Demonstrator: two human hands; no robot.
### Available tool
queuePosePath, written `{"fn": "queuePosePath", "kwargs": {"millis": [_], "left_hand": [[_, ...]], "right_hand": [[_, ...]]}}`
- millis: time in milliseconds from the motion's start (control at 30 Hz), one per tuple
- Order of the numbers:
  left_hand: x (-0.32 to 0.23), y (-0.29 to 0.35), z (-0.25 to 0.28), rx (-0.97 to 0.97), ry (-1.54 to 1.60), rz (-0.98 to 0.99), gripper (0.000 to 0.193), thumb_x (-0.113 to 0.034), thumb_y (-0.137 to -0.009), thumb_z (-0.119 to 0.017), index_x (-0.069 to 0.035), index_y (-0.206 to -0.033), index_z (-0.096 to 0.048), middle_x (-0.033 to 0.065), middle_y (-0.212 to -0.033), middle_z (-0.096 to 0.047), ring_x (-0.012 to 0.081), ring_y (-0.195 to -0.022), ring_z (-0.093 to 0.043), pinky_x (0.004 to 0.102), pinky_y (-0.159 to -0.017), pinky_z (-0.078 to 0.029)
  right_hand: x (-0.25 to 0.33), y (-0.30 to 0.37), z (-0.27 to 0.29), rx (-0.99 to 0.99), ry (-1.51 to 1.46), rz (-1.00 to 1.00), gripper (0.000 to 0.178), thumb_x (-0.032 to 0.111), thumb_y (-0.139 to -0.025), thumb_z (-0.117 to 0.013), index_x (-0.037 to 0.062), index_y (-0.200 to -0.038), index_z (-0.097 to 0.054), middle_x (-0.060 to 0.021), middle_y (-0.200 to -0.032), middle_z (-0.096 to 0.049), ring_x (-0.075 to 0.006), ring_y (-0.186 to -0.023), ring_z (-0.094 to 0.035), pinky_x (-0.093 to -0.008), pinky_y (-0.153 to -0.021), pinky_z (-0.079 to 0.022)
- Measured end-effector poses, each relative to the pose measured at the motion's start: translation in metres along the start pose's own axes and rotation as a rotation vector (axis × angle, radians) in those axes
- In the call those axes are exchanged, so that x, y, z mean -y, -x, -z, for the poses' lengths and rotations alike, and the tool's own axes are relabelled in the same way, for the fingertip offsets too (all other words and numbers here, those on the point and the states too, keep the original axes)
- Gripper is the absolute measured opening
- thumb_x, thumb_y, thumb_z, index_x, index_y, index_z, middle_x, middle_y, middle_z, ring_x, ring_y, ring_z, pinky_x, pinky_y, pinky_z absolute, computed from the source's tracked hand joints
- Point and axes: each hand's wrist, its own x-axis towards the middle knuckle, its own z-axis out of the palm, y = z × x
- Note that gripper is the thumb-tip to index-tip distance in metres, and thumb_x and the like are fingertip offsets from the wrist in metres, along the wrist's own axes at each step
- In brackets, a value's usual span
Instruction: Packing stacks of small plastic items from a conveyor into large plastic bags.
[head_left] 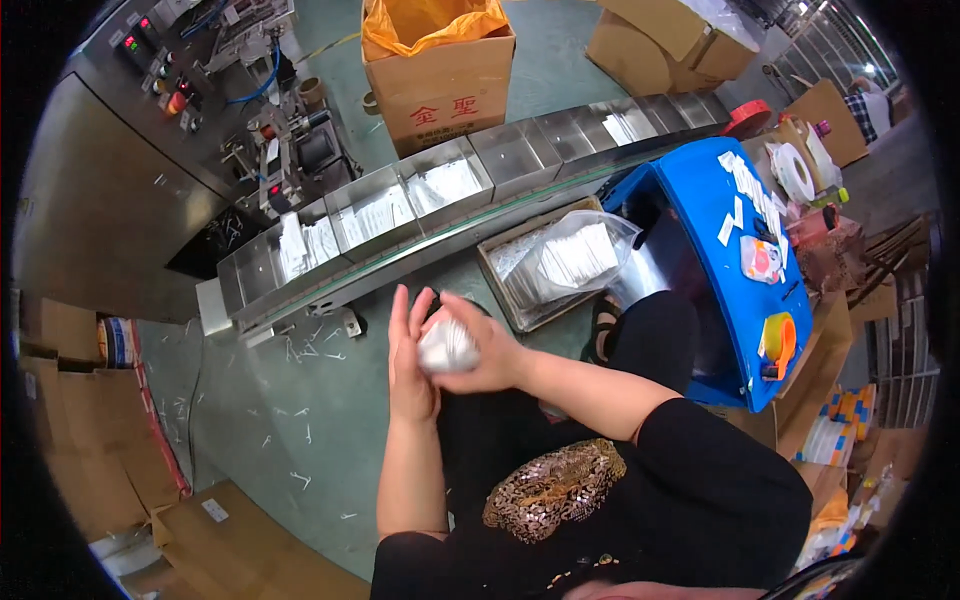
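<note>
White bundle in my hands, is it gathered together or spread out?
Gathered: the white bundle sits compactly between your left hand and right hand. Blur hides its separate pieces.

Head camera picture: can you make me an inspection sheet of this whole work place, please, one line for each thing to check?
Surface: blue table at the right, with white slips and a yellow-and-orange tape roll on it.
Job's things: blurred white bundle in the hands; white pieces in some of the metal trays.
Clutter: thin white scraps scattered on the floor.
Hands: left hand and right hand hold the bundle between them.
Cables: dark cable along the floor; blue hose at the machine.
Surroundings: cardboard box with an orange liner beyond the trays.
</note>
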Motion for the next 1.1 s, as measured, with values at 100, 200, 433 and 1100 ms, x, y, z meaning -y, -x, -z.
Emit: {"fn": "queuePosePath", "kwargs": {"millis": [100,200,433,1100], "left_hand": [[0.009,0.031,0.005,-0.128,-0.093,-0.036,0.065,-0.044,-0.084,-0.047,-0.002,-0.132,-0.034,0.0161,-0.134,-0.037,0.0257,-0.119,-0.041,0.0375,-0.099,-0.033],[0.025,0.045,0.017,-0.186,-0.005,-0.037,0.059,-0.040,-0.087,-0.044,0.001,-0.129,-0.038,0.0143,-0.128,-0.043,0.0248,-0.117,-0.042,0.0352,-0.099,-0.033],[0.030,0.060,0.030,-0.112,-0.179,-0.064,0.054,-0.031,-0.090,-0.038,0.006,-0.129,-0.036,0.0165,-0.139,-0.030,0.0233,-0.122,-0.038,0.0350,-0.101,-0.031],[0.029,-0.025,-0.014,0.101,-0.403,0.177,0.040,-0.030,-0.089,-0.043,-0.007,-0.120,-0.053,0.0168,-0.144,-0.018,0.0261,-0.132,-0.022,0.0366,-0.106,-0.018]], "right_hand": [[0.000,0.017,-0.018,0.106,-0.074,0.004,0.097,0.023,-0.055,-0.080,0.0026,-0.133,-0.025,-0.0175,-0.125,-0.041,-0.0292,-0.111,-0.046,-0.0375,-0.095,-0.037],[0.001,0.034,-0.025,0.089,-0.051,-0.064,0.099,0.022,-0.054,-0.080,0.0010,-0.133,-0.025,-0.0150,-0.130,-0.036,-0.0269,-0.112,-0.044,-0.0358,-0.097,-0.035],[-0.009,0.064,-0.038,0.054,-0.146,-0.094,0.100,0.015,-0.057,-0.079,0.0026,-0.136,-0.019,-0.0179,-0.127,-0.042,-0.0307,-0.118,-0.043,-0.0394,-0.100,-0.033],[-0.042,0.020,0.073,-0.167,0.341,-0.345,0.078,0.009,-0.067,-0.069,-0.0008,-0.131,-0.025,-0.0125,-0.115,-0.046,-0.0198,-0.103,-0.049,-0.0323,-0.092,-0.038]]}}
